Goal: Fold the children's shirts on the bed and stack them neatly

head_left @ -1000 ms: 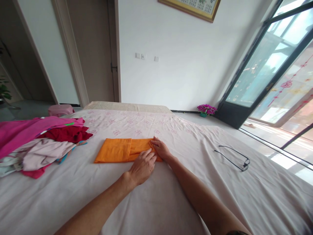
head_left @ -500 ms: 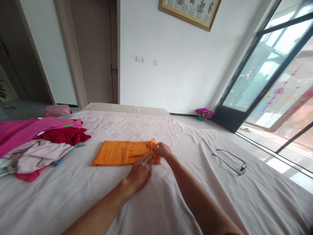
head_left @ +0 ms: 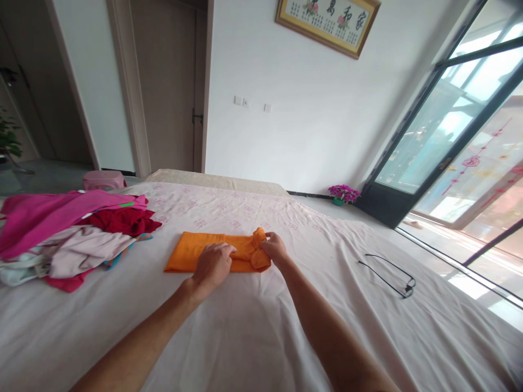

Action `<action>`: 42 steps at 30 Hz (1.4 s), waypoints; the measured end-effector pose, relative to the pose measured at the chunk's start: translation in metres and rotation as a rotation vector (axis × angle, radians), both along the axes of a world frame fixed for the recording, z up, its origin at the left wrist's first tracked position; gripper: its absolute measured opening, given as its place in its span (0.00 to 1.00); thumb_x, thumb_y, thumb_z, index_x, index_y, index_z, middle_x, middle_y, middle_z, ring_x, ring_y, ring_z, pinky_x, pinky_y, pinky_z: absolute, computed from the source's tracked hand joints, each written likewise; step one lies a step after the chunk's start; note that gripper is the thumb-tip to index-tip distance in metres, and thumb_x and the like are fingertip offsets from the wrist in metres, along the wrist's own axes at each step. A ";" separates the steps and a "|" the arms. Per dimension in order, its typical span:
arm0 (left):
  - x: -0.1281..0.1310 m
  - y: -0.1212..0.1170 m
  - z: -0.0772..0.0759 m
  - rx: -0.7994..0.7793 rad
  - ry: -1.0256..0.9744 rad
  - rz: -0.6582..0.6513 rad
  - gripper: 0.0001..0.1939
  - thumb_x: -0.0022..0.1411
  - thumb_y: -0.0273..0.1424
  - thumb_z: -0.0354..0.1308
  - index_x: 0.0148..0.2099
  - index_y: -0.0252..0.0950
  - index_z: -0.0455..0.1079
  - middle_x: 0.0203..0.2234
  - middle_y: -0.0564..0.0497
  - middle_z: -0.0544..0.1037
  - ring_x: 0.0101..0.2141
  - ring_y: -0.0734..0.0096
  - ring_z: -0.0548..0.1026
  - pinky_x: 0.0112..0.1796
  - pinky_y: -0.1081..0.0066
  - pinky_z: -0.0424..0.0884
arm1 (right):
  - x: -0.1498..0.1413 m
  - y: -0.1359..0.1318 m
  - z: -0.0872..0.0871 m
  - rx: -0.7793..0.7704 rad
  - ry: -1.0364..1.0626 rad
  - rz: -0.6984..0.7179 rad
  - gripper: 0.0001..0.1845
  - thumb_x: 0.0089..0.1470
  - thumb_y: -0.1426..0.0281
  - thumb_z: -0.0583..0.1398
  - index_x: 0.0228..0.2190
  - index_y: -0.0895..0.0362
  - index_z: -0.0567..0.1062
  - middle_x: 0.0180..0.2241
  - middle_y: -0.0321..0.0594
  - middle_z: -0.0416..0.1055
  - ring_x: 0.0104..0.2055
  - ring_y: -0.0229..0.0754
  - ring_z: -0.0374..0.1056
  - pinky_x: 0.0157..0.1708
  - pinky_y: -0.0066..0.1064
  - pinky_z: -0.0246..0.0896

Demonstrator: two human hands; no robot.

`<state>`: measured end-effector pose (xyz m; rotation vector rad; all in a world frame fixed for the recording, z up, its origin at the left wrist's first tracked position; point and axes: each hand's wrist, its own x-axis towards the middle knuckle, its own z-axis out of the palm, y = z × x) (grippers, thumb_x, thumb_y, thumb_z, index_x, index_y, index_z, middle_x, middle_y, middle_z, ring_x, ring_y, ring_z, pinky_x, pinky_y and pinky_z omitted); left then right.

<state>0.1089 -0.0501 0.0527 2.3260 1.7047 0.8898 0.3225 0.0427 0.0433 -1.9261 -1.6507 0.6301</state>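
Observation:
An orange garment (head_left: 245, 249), folded into a long flat strip, lies on the bed in front of me. Near the middle of the strip, where the edge of a folded layer shows, my left hand (head_left: 214, 265) is closed on the fabric with curled fingers. At the strip's right end my right hand (head_left: 274, 249) grips the cloth between thumb and fingers, and the fabric there is bunched up into a raised loop.
Left of the strip is a heap of pink, red and pale clothes (head_left: 93, 239). A pair of glasses (head_left: 408, 286) rests on the wrinkled bedsheet (head_left: 253, 332) to the right. Beyond the bed stand a pink stool (head_left: 104, 179) and a pot of purple flowers (head_left: 344, 193).
My left hand has slid left along the strip to the folded layer's edge. My right hand has pulled the right end up into a looser, bunched curl. The view has shifted slightly.

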 end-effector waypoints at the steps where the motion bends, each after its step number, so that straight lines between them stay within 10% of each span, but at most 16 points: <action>1: -0.010 0.003 0.000 -0.030 -0.022 0.019 0.22 0.57 0.19 0.47 0.47 0.38 0.77 0.44 0.48 0.81 0.47 0.63 0.76 0.51 0.63 0.68 | -0.004 -0.001 0.004 0.007 -0.056 0.008 0.28 0.46 0.67 0.60 0.51 0.57 0.71 0.44 0.45 0.76 0.45 0.48 0.72 0.37 0.31 0.64; 8: -0.040 0.008 -0.020 -0.112 -0.105 0.044 0.19 0.59 0.22 0.48 0.47 0.38 0.77 0.45 0.48 0.80 0.48 0.65 0.75 0.52 0.66 0.68 | -0.051 -0.007 0.029 0.013 -0.486 0.091 0.19 0.52 0.70 0.57 0.47 0.58 0.73 0.48 0.54 0.72 0.48 0.54 0.71 0.41 0.37 0.63; 17: -0.036 0.004 -0.025 -0.070 -0.238 0.038 0.19 0.58 0.20 0.48 0.45 0.37 0.77 0.44 0.48 0.80 0.48 0.67 0.75 0.53 0.67 0.68 | -0.106 -0.016 0.032 -0.017 -0.534 0.196 0.19 0.51 0.73 0.59 0.46 0.60 0.74 0.50 0.57 0.67 0.46 0.54 0.72 0.41 0.38 0.65; 24: -0.028 0.010 -0.026 -0.252 -0.525 0.029 0.20 0.61 0.25 0.49 0.52 0.36 0.74 0.46 0.48 0.81 0.47 0.68 0.78 0.49 0.69 0.71 | -0.079 -0.014 0.016 0.036 -0.026 0.291 0.11 0.50 0.76 0.52 0.33 0.58 0.74 0.29 0.39 0.72 0.33 0.41 0.70 0.31 0.27 0.61; 30: -0.003 0.013 -0.019 -0.548 -0.775 -0.040 0.24 0.66 0.32 0.47 0.63 0.33 0.63 0.43 0.45 0.82 0.38 0.66 0.81 0.35 0.71 0.75 | -0.062 -0.015 0.012 -0.021 0.425 0.241 0.21 0.53 0.72 0.54 0.48 0.62 0.72 0.29 0.38 0.72 0.28 0.38 0.69 0.26 0.25 0.61; 38: -0.046 0.030 -0.018 -0.278 -0.386 0.119 0.20 0.61 0.32 0.51 0.53 0.33 0.73 0.51 0.44 0.78 0.52 0.61 0.75 0.53 0.65 0.69 | -0.044 -0.028 0.036 0.013 -0.068 0.278 0.39 0.54 0.49 0.57 0.62 0.53 0.62 0.53 0.49 0.66 0.48 0.49 0.69 0.45 0.36 0.62; 42: -0.074 0.036 -0.022 -0.230 -0.336 0.176 0.21 0.61 0.32 0.48 0.53 0.35 0.72 0.49 0.47 0.79 0.51 0.65 0.76 0.55 0.66 0.68 | -0.049 -0.039 0.042 0.010 -0.271 0.366 0.39 0.49 0.58 0.61 0.62 0.48 0.59 0.54 0.48 0.63 0.47 0.52 0.70 0.43 0.38 0.62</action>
